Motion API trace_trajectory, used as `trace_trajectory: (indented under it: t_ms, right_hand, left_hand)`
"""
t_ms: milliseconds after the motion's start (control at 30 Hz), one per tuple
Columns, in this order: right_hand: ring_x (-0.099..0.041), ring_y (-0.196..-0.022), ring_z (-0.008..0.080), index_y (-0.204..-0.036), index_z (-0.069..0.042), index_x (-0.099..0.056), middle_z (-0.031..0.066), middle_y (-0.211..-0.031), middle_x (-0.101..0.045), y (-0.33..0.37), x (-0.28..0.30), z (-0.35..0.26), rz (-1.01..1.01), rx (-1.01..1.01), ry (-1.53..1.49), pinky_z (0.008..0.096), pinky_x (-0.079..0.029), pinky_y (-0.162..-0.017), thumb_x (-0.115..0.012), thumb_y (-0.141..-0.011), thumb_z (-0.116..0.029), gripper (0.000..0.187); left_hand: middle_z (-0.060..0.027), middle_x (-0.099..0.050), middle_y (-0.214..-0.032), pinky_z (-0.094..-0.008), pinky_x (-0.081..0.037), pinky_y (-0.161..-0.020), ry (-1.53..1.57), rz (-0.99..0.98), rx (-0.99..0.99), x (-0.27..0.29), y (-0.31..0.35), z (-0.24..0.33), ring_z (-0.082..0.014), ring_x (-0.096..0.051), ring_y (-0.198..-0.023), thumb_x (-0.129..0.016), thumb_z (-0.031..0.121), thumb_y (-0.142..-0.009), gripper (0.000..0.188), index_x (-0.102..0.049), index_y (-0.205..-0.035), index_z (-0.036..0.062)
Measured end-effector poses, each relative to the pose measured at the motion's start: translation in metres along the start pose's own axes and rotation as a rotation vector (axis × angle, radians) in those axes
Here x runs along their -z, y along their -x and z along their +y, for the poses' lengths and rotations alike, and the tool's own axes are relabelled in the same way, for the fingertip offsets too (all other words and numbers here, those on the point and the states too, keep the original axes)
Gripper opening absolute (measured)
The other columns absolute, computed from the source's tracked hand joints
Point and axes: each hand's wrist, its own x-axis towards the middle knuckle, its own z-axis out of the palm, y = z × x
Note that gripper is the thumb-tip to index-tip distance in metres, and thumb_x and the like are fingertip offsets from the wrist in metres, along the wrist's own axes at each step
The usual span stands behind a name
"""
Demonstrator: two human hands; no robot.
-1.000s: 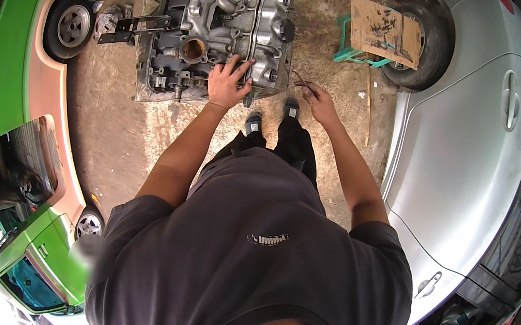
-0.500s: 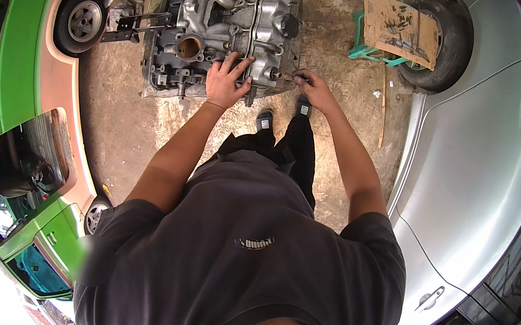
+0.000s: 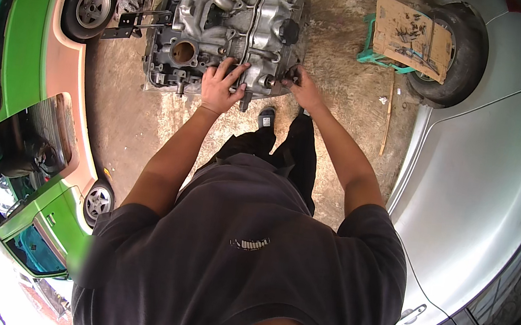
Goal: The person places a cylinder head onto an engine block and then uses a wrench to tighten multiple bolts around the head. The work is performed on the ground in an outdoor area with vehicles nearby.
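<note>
While the left hand (image 3: 219,92) rests on the near edge of the engine (image 3: 219,2), its fingers spread apart, the right hand (image 3: 303,90) is at the near right corner with fingers bent close together; whether they grip anything small, I cannot tell. The engine sits low, straight ahead of both hands, and its silver cover (image 3: 271,39) runs lengthwise forward from them. That cover's near end lies between the hands: left fingertips touch its left edge, while the right fingers are just beside its right side, contact unclear.
</note>
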Motion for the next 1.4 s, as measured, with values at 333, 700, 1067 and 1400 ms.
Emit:
trace_trajectory:
  t_ms: [333, 700, 1067, 1400]
  right_hand:
    - [-0.056, -0.075, 0.0109, -0.123, 0.000, -0.055, 0.0051, -0.083, -0.061, 0.070, -0.056, -0.014, 0.258, -0.085, -0.410, 0.0280, -0.047, -0.069, -0.065, -0.096, -0.025, 0.039]
    - [-0.063, -0.092, 0.0458, -0.123, 0.002, -0.056, 0.0289, -0.096, -0.065, 0.116, -0.117, -0.123, 0.592, -0.022, 0.413, 0.0498, -0.050, -0.078, -0.052, -0.094, -0.010, 0.032]
    - [-0.060, -0.048, 0.0245, -0.081, 0.007, -0.065, 0.0152, -0.063, -0.061, 0.068, -0.053, -0.206, 0.234, -0.544, -0.015, 0.0370, -0.041, -0.040, -0.058, -0.086, -0.007, 0.016]
    - [-0.057, -0.044, 0.0188, -0.086, 0.001, -0.062, 0.0104, -0.065, -0.061, 0.039, 0.018, -0.277, 0.023, -0.650, 0.073, 0.0321, -0.039, -0.035, -0.053, -0.091, -0.007, 0.013]
  left_hand:
    - [-0.0050, -0.056, -0.132, -0.0402, -0.042, -0.085, 0.041, 0.037, 0.005, -0.005, 0.002, -0.001, -0.0289, -0.052, -0.093, -0.065, 0.035, -0.081, 0.051, -0.061, -0.132, 0.0309]
    - [-0.0065, -0.052, -0.139, -0.0420, -0.044, -0.088, 0.127, -0.040, -0.037, 0.012, -0.001, -0.004, -0.0303, -0.054, -0.098, -0.061, 0.042, -0.090, 0.053, -0.052, -0.141, 0.0322]
    - [-0.0103, -0.052, -0.140, -0.0440, -0.042, -0.103, 0.428, -0.159, -0.035, 0.055, -0.011, -0.004, -0.0364, -0.052, -0.122, -0.059, 0.024, -0.089, 0.054, -0.048, -0.141, 0.0139]
    - [-0.0113, -0.061, -0.125, -0.0415, -0.045, -0.100, 0.356, -0.062, -0.244, 0.121, -0.063, -0.038, -0.0331, -0.056, -0.117, -0.062, 0.018, -0.089, 0.031, -0.065, -0.117, 0.0059]
